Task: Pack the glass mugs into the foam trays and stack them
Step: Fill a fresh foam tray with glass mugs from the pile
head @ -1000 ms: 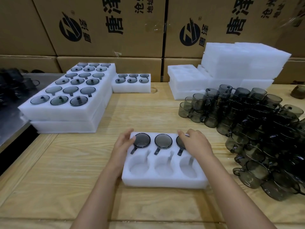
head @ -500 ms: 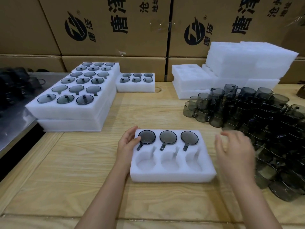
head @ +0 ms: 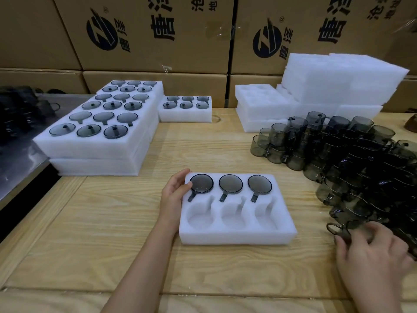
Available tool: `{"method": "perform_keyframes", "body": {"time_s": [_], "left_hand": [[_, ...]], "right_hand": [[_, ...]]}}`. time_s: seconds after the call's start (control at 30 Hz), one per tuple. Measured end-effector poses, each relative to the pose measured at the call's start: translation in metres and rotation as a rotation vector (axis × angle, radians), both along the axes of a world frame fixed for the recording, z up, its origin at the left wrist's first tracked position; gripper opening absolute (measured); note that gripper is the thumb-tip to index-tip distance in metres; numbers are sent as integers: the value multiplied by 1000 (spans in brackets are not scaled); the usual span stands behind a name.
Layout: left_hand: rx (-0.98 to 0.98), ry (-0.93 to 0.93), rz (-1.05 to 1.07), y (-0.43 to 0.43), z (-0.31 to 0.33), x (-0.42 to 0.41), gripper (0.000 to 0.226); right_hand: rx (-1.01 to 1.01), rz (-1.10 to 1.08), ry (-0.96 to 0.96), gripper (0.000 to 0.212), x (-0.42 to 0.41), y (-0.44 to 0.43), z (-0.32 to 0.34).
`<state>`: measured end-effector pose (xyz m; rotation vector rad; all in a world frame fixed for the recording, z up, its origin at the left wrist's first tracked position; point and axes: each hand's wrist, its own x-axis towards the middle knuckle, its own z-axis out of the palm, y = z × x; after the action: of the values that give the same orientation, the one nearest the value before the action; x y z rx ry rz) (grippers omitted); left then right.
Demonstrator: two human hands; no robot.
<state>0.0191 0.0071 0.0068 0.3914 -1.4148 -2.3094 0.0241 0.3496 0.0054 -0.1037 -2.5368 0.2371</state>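
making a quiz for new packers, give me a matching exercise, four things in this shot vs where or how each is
1 left hand
2 right hand
3 front tray
4 loose mugs

a heaped on the table, right side
b half filled, three mugs in far row
c holds the tray's left edge
d on a mug at the heap's near end

Pairs: 1-c, 2-d, 3-b, 4-a
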Motion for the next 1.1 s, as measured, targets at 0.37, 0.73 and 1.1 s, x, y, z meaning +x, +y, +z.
{"method": "perform_keyframes", "body": {"time_s": [0.37,0.73,1.1], "left_hand": [[-180,58,-24,-1,0,7,44],[-797,145,-144,-6,9,24,44],[-604,118,-311,-20,11,20,48]], "right_hand": [[-349,439,60,19,-3,-64,38],[-611,783,-194,22,-7,-199,69],[-644,946,-475,49,-6,-183,68]]}}
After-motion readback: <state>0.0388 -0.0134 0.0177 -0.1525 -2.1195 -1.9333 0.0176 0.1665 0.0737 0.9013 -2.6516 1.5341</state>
